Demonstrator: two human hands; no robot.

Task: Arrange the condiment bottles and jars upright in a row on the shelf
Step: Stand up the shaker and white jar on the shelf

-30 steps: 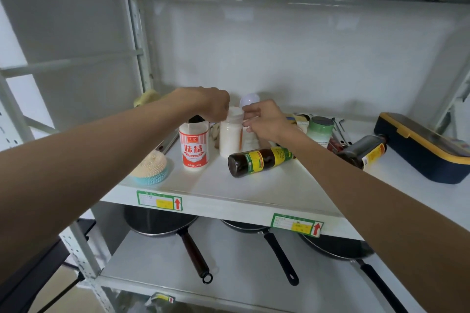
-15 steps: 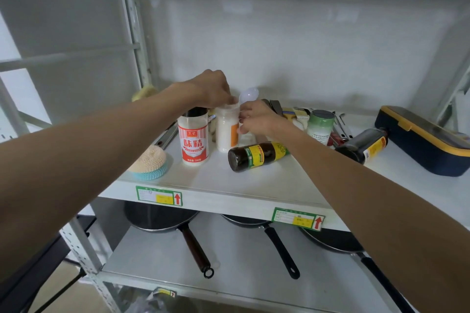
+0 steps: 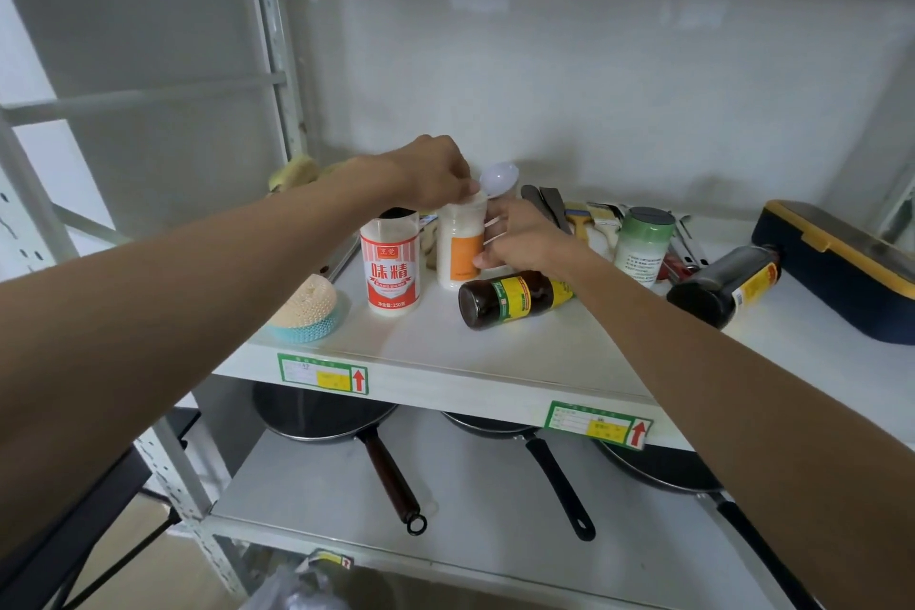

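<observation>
Orange-label jar: now lowered upright onto shelf beside the red-label jar, left hand pinching its cap, right hand clasping its side; dark bottle below the grip still lies flat.

- Left hand, arm stretched forward from the lower left, palm down, fingers pinched together.
- Right hand, arm reaching from the lower right, fingers curled leftward in a grip.
</observation>
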